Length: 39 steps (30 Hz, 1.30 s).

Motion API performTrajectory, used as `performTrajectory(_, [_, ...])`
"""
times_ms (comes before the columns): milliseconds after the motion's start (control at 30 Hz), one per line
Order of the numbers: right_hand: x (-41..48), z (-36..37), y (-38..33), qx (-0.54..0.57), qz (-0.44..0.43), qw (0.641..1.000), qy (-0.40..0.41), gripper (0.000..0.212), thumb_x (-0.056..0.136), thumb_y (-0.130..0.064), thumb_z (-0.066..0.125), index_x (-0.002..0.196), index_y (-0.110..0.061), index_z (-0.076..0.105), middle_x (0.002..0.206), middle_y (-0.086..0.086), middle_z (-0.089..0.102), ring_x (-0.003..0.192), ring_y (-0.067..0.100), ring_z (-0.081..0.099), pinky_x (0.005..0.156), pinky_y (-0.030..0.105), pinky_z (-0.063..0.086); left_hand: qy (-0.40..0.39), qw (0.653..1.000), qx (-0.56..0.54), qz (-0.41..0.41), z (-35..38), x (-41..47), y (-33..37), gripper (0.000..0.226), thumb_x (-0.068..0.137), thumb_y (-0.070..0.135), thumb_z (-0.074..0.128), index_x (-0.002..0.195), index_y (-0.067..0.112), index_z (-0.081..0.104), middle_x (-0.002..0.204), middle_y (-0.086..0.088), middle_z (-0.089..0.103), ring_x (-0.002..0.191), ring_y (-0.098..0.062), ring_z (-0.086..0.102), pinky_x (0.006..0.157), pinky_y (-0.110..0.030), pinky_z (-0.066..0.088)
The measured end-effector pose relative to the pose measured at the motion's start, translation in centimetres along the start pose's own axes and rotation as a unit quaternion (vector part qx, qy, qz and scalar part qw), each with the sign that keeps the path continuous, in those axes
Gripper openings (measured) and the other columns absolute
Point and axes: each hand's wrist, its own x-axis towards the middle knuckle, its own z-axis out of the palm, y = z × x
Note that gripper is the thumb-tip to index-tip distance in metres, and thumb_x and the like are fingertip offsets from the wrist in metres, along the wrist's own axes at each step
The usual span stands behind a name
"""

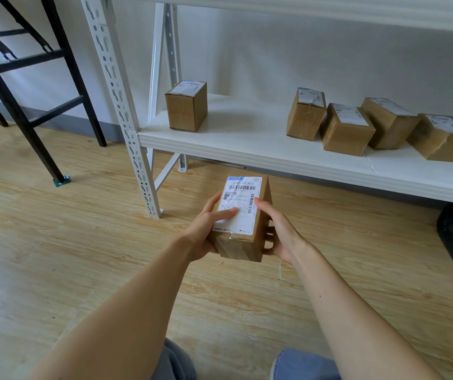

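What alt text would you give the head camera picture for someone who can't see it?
The left hand and right hand hold a labelled cardboard box above a wooden floor. Ahead, five similar boxes sit on a low white shelf.

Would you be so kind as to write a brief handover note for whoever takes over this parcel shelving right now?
Left hand grips the labelled box on its left side, thumb on the label.
Right hand grips its right side.
The box is held above the floor, before the white shelf.
Done: a lone box and a cluster of four boxes stand on the shelf.
Left: probably set the held box on the shelf, perhaps in the gap between them.
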Motion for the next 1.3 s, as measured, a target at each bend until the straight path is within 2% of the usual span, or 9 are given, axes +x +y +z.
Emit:
performTrajectory(100, [-0.1,0.0,0.0,-0.004,-0.001,1.000,0.008,0.045,0.086,-0.056,0.061,0.120,-0.026,0.062,0.111,0.005,0.067,0.102,0.024,0.062,0.081,0.042,0.050,0.009,1.000,0.000,-0.009,0.0,0.1,-0.2,0.060,0.089,0.029,0.071,0.140,0.045,0.044,0.115,-0.010,0.072,0.096,-0.029,0.070,0.083,-0.056,0.058])
performTrajectory(267, [0.0,-0.1,0.0,0.008,0.004,0.999,0.041,0.040,0.088,-0.059,0.056,0.104,-0.024,0.064,0.108,0.011,0.069,0.100,0.030,0.063,0.081,0.044,0.054,0.024,0.999,0.021,-0.036,-0.2,0.2,-0.4,0.066,0.082,0.045,0.073,0.136,0.017,0.048,0.127,-0.014,0.064,0.111,-0.031,0.064,0.091,-0.062,0.053])
performTrajectory(433, [0.1,0.0,0.1,0.026,0.000,0.999,0.027,0.047,0.090,-0.071,0.046,0.107,-0.031,0.064,0.111,0.003,0.066,0.109,0.027,0.060,0.100,0.056,0.047,-0.008,0.999,0.024,-0.044,0.1,-0.2,0.2,0.070,0.077,0.071,0.055,0.131,0.026,0.054,0.141,-0.003,0.052,0.128,-0.035,0.050,0.092,-0.055,0.052])
performTrajectory(600, [0.4,0.2,0.3,0.037,-0.010,0.999,-0.007,0.077,0.085,-0.085,0.024,0.125,-0.035,0.066,0.124,0.004,0.066,0.115,0.021,0.059,0.105,0.055,0.043,-0.012,0.997,0.062,-0.043,0.7,-0.2,0.0,0.085,0.070,0.083,0.052,0.141,0.036,0.049,0.144,-0.003,0.052,0.126,-0.034,0.051,0.099,-0.050,0.049])
performTrajectory(767, [0.2,0.6,0.3,-0.033,-0.020,0.999,-0.027,0.091,0.064,-0.093,0.044,0.128,-0.031,0.060,0.129,0.010,0.062,0.124,0.030,0.054,0.106,0.059,0.042,0.002,0.992,0.128,-0.020,0.9,-0.3,-0.1,0.077,0.078,0.068,0.059,0.143,0.030,0.045,0.137,-0.006,0.054,0.123,-0.028,0.052,0.099,-0.041,0.047])
performTrajectory(867, [0.1,0.6,0.5,-0.071,-0.040,0.997,-0.017,0.063,0.071,-0.073,0.064,0.114,-0.027,0.065,0.112,0.003,0.071,0.113,0.024,0.061,0.101,0.051,0.049,0.045,0.989,0.137,-0.022,0.6,0.0,-0.3,0.055,0.088,0.055,0.063,0.133,0.026,0.053,0.128,-0.009,0.060,0.115,-0.028,0.058,0.097,-0.040,0.047])
performTrajectory(967, [0.6,0.3,1.0,-0.086,-0.066,0.994,0.009,0.049,0.080,-0.057,0.072,0.118,-0.027,0.065,0.112,-0.001,0.072,0.109,0.021,0.064,0.096,0.048,0.054,0.067,0.987,0.143,-0.025,0.5,0.0,-0.3,0.037,0.090,0.055,0.063,0.115,0.028,0.058,0.118,-0.008,0.062,0.110,-0.030,0.060,0.098,-0.040,0.049])
performTrajectory(1200, [0.6,0.3,1.7,-0.070,-0.061,0.995,0.028,0.053,0.083,-0.050,0.073,0.127,-0.024,0.058,0.116,0.000,0.070,0.106,0.021,0.065,0.094,0.048,0.054,0.058,0.988,0.136,-0.032,0.5,0.0,-0.7,0.036,0.090,0.052,0.065,0.116,0.027,0.058,0.122,-0.009,0.061,0.112,-0.032,0.059,0.098,-0.039,0.049])
performTrajectory(1300, [0.6,-0.1,1.5,-0.052,-0.058,0.997,0.013,0.064,0.079,-0.041,0.079,0.134,-0.025,0.051,0.121,0.000,0.068,0.108,0.019,0.064,0.094,0.044,0.051,0.041,0.992,0.111,-0.043,0.0,0.0,-0.8,0.073,0.079,0.066,0.069,0.135,0.026,0.045,0.133,-0.008,0.055,0.119,-0.032,0.056,0.101,-0.043,0.048])
